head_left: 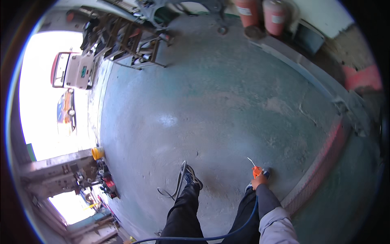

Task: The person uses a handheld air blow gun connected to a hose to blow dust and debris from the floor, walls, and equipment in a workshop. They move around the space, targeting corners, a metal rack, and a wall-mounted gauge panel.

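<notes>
My right hand (258,182) is closed around an orange air blow gun (256,171). Its thin, bent, pale nozzle points forward over the floor. From the hand, a blue hose (255,211) runs down and then across in front of my legs to the left. My left hand is out of view. By my left shoe (191,179) a loop of grey hose or cable (179,183) shows; whether it hangs or lies on the floor I cannot tell.
Around me is a worn grey-green concrete floor (195,101). A raised edge with red paint (317,166) curves along the right. Ladder-like metal frames (126,40) stand at the far left, red cylinders (275,18) at the back. A yellow bucket (98,153) sits near the bright doorway.
</notes>
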Motion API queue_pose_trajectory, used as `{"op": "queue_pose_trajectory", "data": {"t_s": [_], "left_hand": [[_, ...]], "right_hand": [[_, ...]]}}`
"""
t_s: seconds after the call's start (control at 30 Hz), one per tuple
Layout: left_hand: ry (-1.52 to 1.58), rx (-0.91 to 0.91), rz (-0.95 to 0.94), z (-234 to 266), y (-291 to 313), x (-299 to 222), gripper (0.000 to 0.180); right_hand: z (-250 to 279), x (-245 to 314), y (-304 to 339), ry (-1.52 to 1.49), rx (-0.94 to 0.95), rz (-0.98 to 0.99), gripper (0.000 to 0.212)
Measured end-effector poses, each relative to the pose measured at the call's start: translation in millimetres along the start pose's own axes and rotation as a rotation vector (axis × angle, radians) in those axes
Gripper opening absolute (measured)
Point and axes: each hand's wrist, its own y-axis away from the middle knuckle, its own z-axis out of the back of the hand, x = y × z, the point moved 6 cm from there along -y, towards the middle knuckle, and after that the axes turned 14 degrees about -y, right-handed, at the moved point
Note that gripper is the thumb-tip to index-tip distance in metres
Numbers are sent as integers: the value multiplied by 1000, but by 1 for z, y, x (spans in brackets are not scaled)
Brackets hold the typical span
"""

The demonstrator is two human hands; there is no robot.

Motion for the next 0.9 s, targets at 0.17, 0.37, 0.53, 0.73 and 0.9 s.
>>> {"op": "queue_pose_trajectory", "data": {"t_s": [0.17, 0.37, 0.53, 0.73, 0.9], "left_hand": [[135, 48, 141, -21, -46, 110, 42], [349, 126, 348, -62, -160, 274, 43], [404, -167, 301, -78, -338, 380, 40], [928, -176, 333, -76, -455, 408, 33], [886, -149, 268, -62, -470, 380, 33]], "right_hand": [[-87, 93, 28, -745, 48, 32, 59], [-209, 249, 55, -630, -101, 112, 53], [-425, 425, 104, -75, 3, 490, 45], [-646, 570, 178, 348, 148, 724, 40], [-687, 647, 157, 293, -71, 732, 35]]}}
